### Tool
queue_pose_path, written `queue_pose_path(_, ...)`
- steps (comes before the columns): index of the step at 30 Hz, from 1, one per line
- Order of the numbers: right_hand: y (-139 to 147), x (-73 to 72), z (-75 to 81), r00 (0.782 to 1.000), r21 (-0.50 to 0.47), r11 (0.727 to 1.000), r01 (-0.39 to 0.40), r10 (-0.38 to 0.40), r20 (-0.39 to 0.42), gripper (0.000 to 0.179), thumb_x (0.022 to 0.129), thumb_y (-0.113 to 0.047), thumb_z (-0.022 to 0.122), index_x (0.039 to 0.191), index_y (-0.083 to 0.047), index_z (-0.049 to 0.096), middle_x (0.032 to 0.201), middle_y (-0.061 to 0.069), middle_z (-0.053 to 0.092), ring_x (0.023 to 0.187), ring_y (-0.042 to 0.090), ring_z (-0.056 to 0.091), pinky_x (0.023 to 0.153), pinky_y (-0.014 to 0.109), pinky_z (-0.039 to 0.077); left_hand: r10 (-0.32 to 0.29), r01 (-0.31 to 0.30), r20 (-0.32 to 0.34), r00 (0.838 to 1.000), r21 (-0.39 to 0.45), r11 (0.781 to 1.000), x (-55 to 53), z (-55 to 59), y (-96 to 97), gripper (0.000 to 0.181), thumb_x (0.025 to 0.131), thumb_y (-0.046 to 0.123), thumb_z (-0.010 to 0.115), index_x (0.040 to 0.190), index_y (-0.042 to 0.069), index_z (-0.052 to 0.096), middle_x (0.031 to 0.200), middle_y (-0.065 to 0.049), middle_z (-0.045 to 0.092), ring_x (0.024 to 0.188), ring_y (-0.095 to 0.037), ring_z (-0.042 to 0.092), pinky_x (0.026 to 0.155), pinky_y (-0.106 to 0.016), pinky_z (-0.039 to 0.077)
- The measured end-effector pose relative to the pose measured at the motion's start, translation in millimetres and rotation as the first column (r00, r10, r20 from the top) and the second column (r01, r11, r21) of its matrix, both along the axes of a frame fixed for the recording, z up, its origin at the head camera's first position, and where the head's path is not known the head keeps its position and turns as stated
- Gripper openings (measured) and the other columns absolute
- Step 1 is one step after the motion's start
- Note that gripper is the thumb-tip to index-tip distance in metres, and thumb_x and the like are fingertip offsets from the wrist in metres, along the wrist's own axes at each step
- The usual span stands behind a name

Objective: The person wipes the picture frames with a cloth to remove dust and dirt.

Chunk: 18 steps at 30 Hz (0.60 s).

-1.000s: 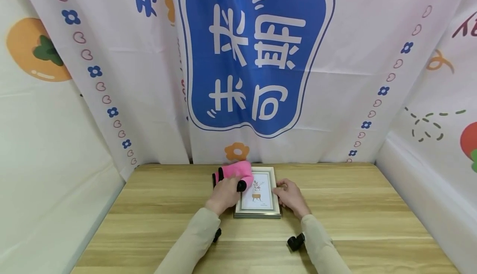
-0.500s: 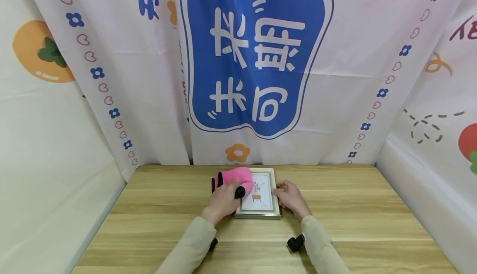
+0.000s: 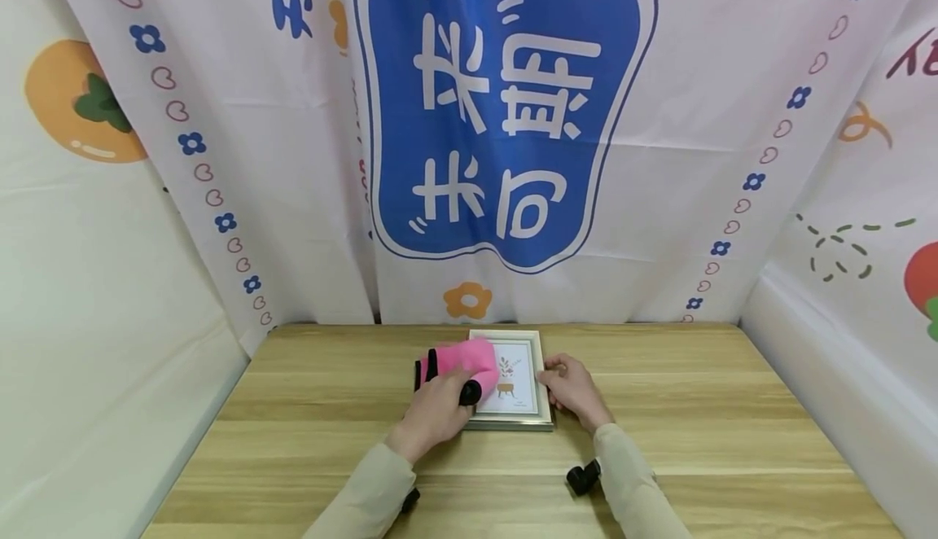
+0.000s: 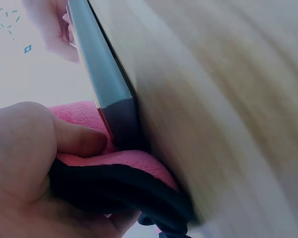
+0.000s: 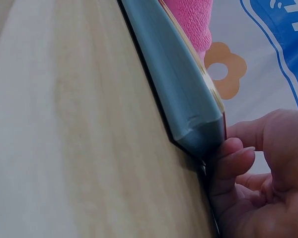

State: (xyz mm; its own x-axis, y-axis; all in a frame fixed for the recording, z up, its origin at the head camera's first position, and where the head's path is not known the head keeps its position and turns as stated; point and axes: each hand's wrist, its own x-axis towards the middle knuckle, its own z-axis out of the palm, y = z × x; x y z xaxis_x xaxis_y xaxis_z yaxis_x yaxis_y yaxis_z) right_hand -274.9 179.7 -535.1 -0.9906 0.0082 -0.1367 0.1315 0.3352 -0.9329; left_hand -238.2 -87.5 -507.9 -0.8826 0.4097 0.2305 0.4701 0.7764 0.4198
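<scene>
A picture frame [image 3: 544, 396] with a pale silvery border and a plant drawing lies flat on the table. Over its left part is a fuzzy pink cloth [image 3: 476, 353] with black edging, perhaps a mitt. My left hand [image 3: 434, 410] grips that cloth from the near left, the thumb pressing on the pink pile [image 4: 82, 116] in the left wrist view. On the opposite side, my right hand [image 3: 575, 390] holds the frame's right edge between thumb and fingers. The right wrist view shows the curled fingers [image 5: 233, 163] at the frame's corner [image 5: 201, 134]. Cloth hides the frame's left border.
The wood-grain table [image 3: 674, 441] ends at a hanging printed curtain [image 3: 315, 262] just behind the frame. White printed sheets [image 3: 110, 278] close off both sides. Black wrist-camera parts [image 3: 583, 478] stick out below both forearms.
My left hand has drawn the pink cloth down the frame, toward me and slightly left, uncovering its top edge. The right hand and the frame have stayed nearly still.
</scene>
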Motion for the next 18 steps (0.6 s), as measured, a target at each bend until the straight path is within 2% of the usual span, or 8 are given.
queue_pose_path(5,1.1,-0.3,-0.5,1.000,0.007,1.000,0.005,-0.005,-0.001,0.033,0.103,-0.014,0.067,0.131,0.002,0.061,0.070,0.005,0.059,0.053,0.013,0.048,0.048,0.025,0.042,-0.002,0.002,0.027,1.000,-0.013,1.000,7.8,1.7,-1.5,0.050,0.087,0.000,0.071,0.137,0.002,0.067,0.118,-0.012,0.075,0.097,-0.021,0.071,0.090,-0.047,0.062)
queue_pose_path(10,0.9,-0.1,-1.3,1.000,0.008,1.000,0.012,-0.012,-0.004,0.033,0.103,-0.014,0.067,0.131,0.002,0.061,0.069,0.005,0.058,0.052,0.013,0.047,0.047,0.024,0.041,-0.017,0.017,0.062,0.998,-0.007,1.000,18.6,3.2,-4.2,0.057,0.081,-0.006,0.067,0.138,0.002,0.066,0.122,-0.013,0.074,0.108,-0.028,0.073,0.097,-0.050,0.060)
queue_pose_path(15,-0.6,0.1,-1.3,1.000,0.016,1.000,0.009,-0.009,0.000,0.034,0.103,-0.014,0.067,0.131,0.002,0.061,0.070,0.004,0.058,0.053,0.012,0.048,0.048,0.024,0.042,-0.013,0.015,0.101,0.995,-0.019,1.000,29.9,5.7,-6.0,0.062,0.081,-0.005,0.068,0.143,0.003,0.064,0.134,-0.017,0.071,0.123,-0.034,0.070,0.105,-0.053,0.056)
queue_pose_path(18,-1.1,0.2,-0.3,1.000,0.023,1.000,0.007,-0.007,-0.002,0.034,0.103,-0.015,0.067,0.132,0.002,0.061,0.071,0.005,0.059,0.053,0.013,0.048,0.048,0.024,0.042,-0.006,0.010,0.098,0.995,-0.048,0.999,35.6,8.2,-5.1,0.064,0.081,-0.003,0.069,0.145,0.002,0.063,0.141,-0.021,0.067,0.130,-0.039,0.066,0.109,-0.055,0.053)
